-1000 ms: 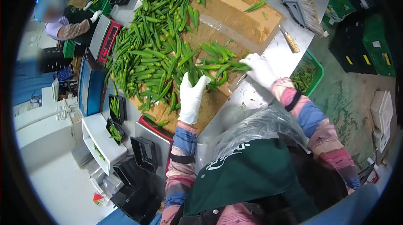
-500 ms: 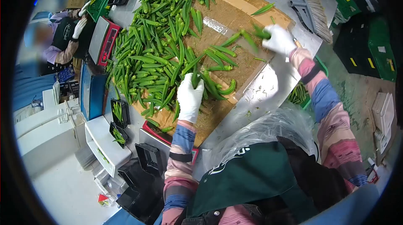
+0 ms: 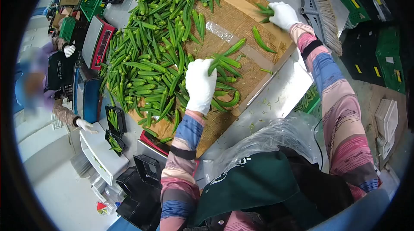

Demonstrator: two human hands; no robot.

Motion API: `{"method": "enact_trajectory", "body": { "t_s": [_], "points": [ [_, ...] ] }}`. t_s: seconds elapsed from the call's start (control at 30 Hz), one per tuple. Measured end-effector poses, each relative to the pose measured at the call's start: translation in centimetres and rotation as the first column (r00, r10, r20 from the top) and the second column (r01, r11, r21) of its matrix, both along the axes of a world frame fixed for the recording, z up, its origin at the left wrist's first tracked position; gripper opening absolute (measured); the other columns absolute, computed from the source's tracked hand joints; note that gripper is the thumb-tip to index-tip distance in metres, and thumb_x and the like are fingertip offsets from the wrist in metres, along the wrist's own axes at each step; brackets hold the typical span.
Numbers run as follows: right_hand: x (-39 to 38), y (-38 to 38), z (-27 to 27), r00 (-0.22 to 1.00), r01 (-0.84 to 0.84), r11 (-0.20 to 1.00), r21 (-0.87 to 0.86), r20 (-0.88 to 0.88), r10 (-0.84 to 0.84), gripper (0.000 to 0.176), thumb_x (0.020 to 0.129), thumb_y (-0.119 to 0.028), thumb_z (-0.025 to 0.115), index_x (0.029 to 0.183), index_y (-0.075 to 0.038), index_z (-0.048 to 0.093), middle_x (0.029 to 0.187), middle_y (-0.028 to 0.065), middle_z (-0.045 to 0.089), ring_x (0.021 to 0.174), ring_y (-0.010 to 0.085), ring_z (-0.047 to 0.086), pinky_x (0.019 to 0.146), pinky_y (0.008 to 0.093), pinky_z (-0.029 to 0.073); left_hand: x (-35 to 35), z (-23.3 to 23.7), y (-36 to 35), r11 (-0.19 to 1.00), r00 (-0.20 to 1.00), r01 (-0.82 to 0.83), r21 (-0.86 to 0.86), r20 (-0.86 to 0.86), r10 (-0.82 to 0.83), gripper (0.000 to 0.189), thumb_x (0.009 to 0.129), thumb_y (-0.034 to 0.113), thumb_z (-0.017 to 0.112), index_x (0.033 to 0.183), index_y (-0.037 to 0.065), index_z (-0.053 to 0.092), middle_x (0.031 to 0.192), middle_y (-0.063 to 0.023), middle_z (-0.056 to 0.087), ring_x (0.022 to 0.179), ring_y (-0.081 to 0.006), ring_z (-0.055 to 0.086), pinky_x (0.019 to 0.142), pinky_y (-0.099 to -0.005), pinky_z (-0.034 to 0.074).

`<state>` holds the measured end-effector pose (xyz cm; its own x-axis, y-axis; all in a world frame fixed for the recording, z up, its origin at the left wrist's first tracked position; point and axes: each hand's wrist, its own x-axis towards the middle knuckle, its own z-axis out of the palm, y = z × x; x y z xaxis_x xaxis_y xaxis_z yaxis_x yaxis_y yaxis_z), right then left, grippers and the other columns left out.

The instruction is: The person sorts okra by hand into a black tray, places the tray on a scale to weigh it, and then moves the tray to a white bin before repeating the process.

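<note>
A big heap of green okra [image 3: 146, 67] covers the left part of a cardboard sheet [image 3: 241, 11]. My left hand [image 3: 201, 85], in a white glove, is closed at the heap's right edge, with an okra pod [image 3: 214, 64] at its fingertips. Several loose pods lie just right of it. Over the sheet's far right side, my gloved right hand [image 3: 283, 16] grips a few okra pods [image 3: 264, 12], whose ends stick out to the left. A single curved pod [image 3: 261, 40] rests on the cardboard below that hand.
A broom head [image 3: 319, 15] lies right of the cardboard. Red scales [image 3: 101, 43] and black trays [image 3: 114, 119] stand left. Clear plastic [image 3: 267, 140] bunches before my apron. Green crates [image 3: 375, 54] stand at right. A co-worker's gloved hand [image 3: 86, 126] is at the left.
My right hand has moved up and away with okra pods. A curved pod now lies apart on the cardboard. My left hand has shifted slightly, and the co-worker has moved nearer on the left.
</note>
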<state>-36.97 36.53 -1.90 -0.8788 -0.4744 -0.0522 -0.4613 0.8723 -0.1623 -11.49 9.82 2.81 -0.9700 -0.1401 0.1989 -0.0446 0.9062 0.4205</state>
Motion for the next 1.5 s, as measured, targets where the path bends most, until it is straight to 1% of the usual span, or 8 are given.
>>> {"method": "enact_trajectory", "body": {
  "t_s": [0.27, 0.43, 0.5, 0.73, 0.9, 1.23, 1.43, 1.5],
  "points": [
    [-1.0, 1.1, -0.5, 0.940, -0.333, 0.926, 0.177, -0.017, 0.341, 0.032, 0.076, -0.010, 0.067, 0.107, -0.008, 0.072, 0.097, 0.0132, 0.072, 0.098, 0.0311, 0.068, 0.087, 0.0442, 0.053, -4.4, -3.5, 2.0, 0.880, 0.931, 0.363, -0.305, 0.163, -0.328, 0.026, 0.071, 0.008, 0.074, 0.096, 0.015, 0.069, 0.085, -0.0082, 0.057, 0.091, -0.0317, 0.057, 0.078, -0.0446, 0.047],
    [1.8, 0.4, 1.8, 0.999, -0.014, 1.000, -0.002, 0.029, 0.014, 0.030, 0.078, -0.020, 0.069, 0.104, -0.006, 0.072, 0.094, 0.0170, 0.073, 0.093, 0.0325, 0.071, 0.084, 0.0440, 0.056, -4.4, 0.1, -1.1, 0.983, 0.983, 0.180, 0.026, 0.033, -0.181, 0.022, 0.084, 0.011, 0.075, 0.105, 0.004, 0.069, 0.103, -0.0103, 0.068, 0.099, -0.0273, 0.063, 0.087, -0.0379, 0.051],
    [4.2, -1.3, 5.2, 0.927, 0.259, 0.965, -0.039, 0.290, -0.237, 0.034, 0.079, -0.027, 0.070, 0.104, -0.005, 0.072, 0.097, 0.0187, 0.074, 0.093, 0.0331, 0.072, 0.083, 0.0437, 0.057, -4.1, 1.9, -1.9, 0.587, 0.977, -0.188, 0.788, 0.213, 0.027, 0.019, 0.090, 0.009, 0.072, 0.105, 0.002, 0.065, 0.103, -0.0043, 0.068, 0.092, -0.0163, 0.062, 0.080, -0.0319, 0.051],
    [9.4, -4.6, -2.5, 0.982, 0.164, 0.985, -0.048, 0.100, -0.158, 0.032, 0.073, -0.023, 0.076, 0.098, -0.006, 0.066, 0.092, 0.0164, 0.073, 0.091, 0.0329, 0.072, 0.079, 0.0458, 0.055, -3.8, 0.5, -0.7, 0.985, 0.975, 0.038, 0.171, 0.209, -0.074, 0.028, 0.081, 0.009, 0.074, 0.108, 0.007, 0.067, 0.100, -0.0106, 0.070, 0.092, -0.0253, 0.067, 0.085, -0.0373, 0.053],
    [9.5, -3.9, 0.5, 0.986, -0.017, 0.979, -0.203, 0.156, 0.050, 0.039, 0.074, -0.023, 0.077, 0.107, -0.008, 0.065, 0.097, 0.0142, 0.071, 0.093, 0.0336, 0.070, 0.086, 0.0433, 0.049, -1.7, -2.7, -1.2, 0.899, 0.933, 0.315, -0.304, 0.275, -0.234, 0.031, 0.071, 0.005, 0.073, 0.100, 0.017, 0.069, 0.093, -0.0068, 0.063, 0.093, -0.0311, 0.061, 0.077, -0.0436, 0.049],
    [10.9, -10.0, -3.5, 0.866, -0.475, 0.877, -0.077, -0.221, 0.449, 0.016, 0.093, -0.010, 0.053, 0.103, -0.009, 0.066, 0.077, 0.0097, 0.068, 0.070, 0.0251, 0.067, 0.068, 0.0392, 0.048, 0.3, 0.5, -1.0, 0.990, 0.991, -0.020, 0.142, 0.136, 0.000, 0.028, 0.079, 0.008, 0.078, 0.106, 0.008, 0.069, 0.103, -0.0098, 0.069, 0.098, -0.0274, 0.066, 0.085, -0.0382, 0.052],
    [11.5, -9.5, 1.7, 0.936, -0.068, 0.945, -0.320, 0.308, 0.172, 0.047, 0.074, -0.017, 0.078, 0.116, -0.002, 0.063, 0.088, 0.0201, 0.072, 0.090, 0.0319, 0.071, 0.082, 0.0401, 0.056, 4.8, 2.7, -1.7, 0.068, 0.927, -0.374, 0.925, 0.371, 0.052, 0.027, 0.094, 0.014, 0.068, 0.116, -0.001, 0.066, 0.102, -0.0104, 0.073, 0.090, -0.0218, 0.071, 0.084, -0.0352, 0.056],
    [12.0, -7.0, 3.4, 0.526, 0.330, 0.733, -0.595, 0.760, 0.381, 0.045, 0.078, -0.017, 0.079, 0.118, -0.002, 0.065, 0.097, 0.0128, 0.072, 0.091, 0.0217, 0.070, 0.081, 0.0368, 0.056, 7.0, 2.3, -1.7, -0.188, 0.924, -0.374, 0.908, 0.382, 0.005, 0.035, 0.096, 0.014, 0.066, 0.129, 0.004, 0.060, 0.116, -0.0123, 0.070, 0.100, -0.0250, 0.069, 0.090, -0.0413, 0.057]
  ]
}}
